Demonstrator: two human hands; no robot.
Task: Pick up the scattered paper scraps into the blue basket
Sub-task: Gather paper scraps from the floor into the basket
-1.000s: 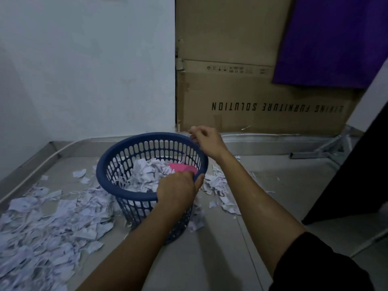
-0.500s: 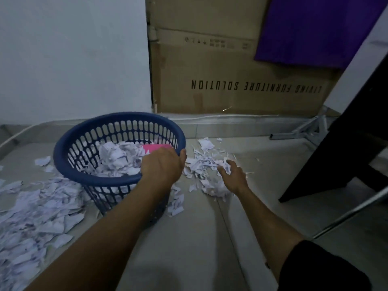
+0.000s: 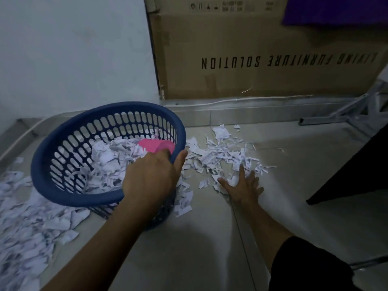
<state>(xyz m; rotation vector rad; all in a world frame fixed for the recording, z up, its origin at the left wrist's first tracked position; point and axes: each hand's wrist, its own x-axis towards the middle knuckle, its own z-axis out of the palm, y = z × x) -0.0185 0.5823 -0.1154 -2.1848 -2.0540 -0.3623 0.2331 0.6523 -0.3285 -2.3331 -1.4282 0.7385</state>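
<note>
The blue basket (image 3: 63,160) stands on the tiled floor, tipped toward me, and holds white paper scraps and a pink piece (image 3: 156,145). My left hand (image 3: 151,177) grips its near right rim, thumb outside. To the basket's right lies a pile of white scraps (image 3: 222,152). My right hand (image 3: 241,185) lies flat on the floor at that pile's near edge, fingers spread and touching scraps. A larger spread of scraps (image 3: 27,227) covers the floor at the left.
A cardboard box (image 3: 262,49) leans against the back wall, with purple cloth (image 3: 336,11) above it. A metal bracket (image 3: 340,116) lies at the right rear. A dark furniture panel (image 3: 357,171) stands on the right. Bare floor tiles (image 3: 189,248) lie in front.
My right hand left the basket's far rim and came down flat onto the right pile. The basket, still held by my left hand, has tipped toward me. The view has moved closer.
</note>
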